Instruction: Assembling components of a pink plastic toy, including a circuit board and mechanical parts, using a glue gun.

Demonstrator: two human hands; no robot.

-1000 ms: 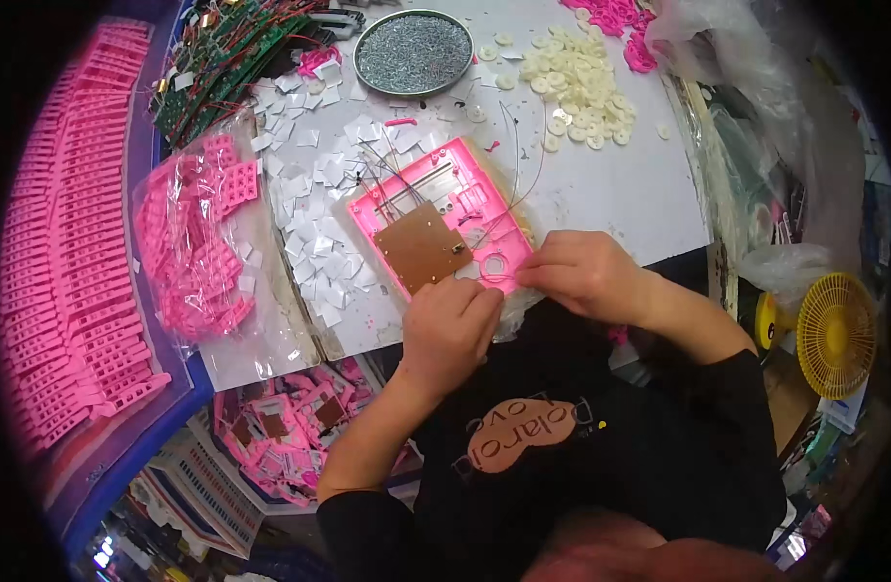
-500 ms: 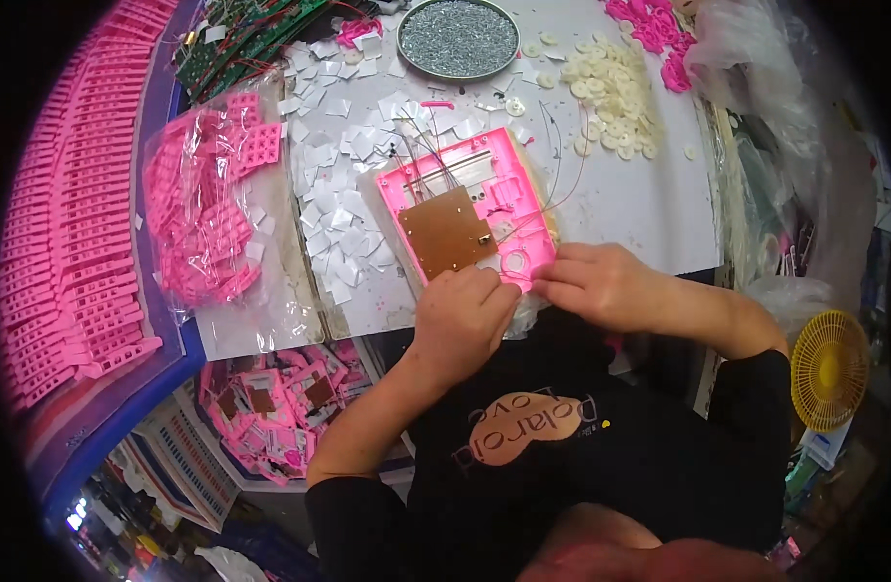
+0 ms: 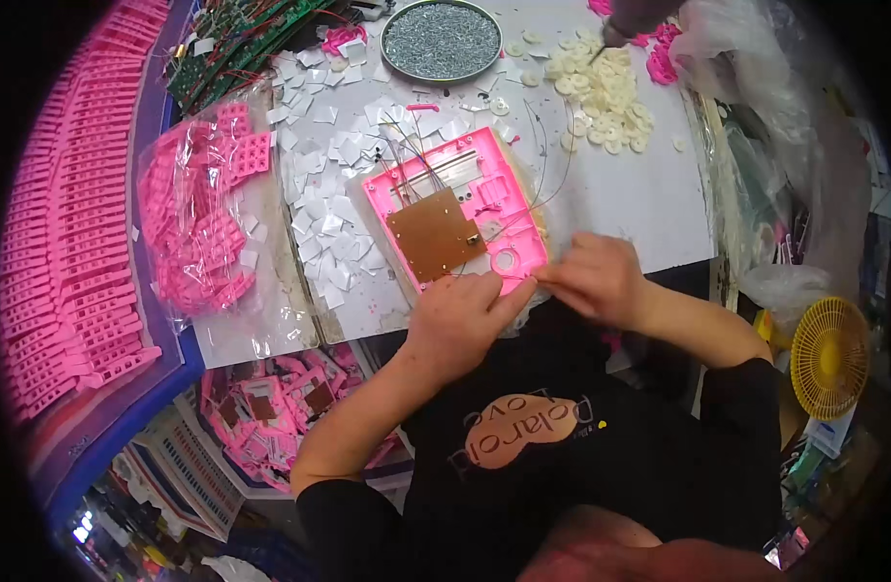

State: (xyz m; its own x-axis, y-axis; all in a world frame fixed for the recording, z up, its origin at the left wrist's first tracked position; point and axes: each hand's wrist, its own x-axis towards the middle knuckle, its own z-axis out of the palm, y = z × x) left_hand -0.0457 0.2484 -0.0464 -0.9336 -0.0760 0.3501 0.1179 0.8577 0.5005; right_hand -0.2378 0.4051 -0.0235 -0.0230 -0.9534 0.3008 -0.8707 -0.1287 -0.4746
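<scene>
A pink plastic panel (image 3: 465,179) lies on the white table (image 3: 630,194), with a brown circuit board (image 3: 436,235) set into it and thin wires running over its top. My left hand (image 3: 460,315) rests at the panel's near edge, fingers pinched at the lower right corner by a round hole. My right hand (image 3: 596,276) meets it there, fingertips closed on something small that I cannot make out. Both hands touch the panel's near corner.
White square pads (image 3: 334,184) are scattered left of the panel. A round tin of small grey parts (image 3: 441,39) and a heap of cream discs (image 3: 601,92) lie beyond. Bagged pink parts (image 3: 198,223), stacked pink strips (image 3: 72,223), a bin of assembled panels (image 3: 271,407), a yellow fan (image 3: 828,354).
The view has shifted so the panel sits a little higher and left. My hands stay together at the panel's near right corner, fingers working in small moves.
</scene>
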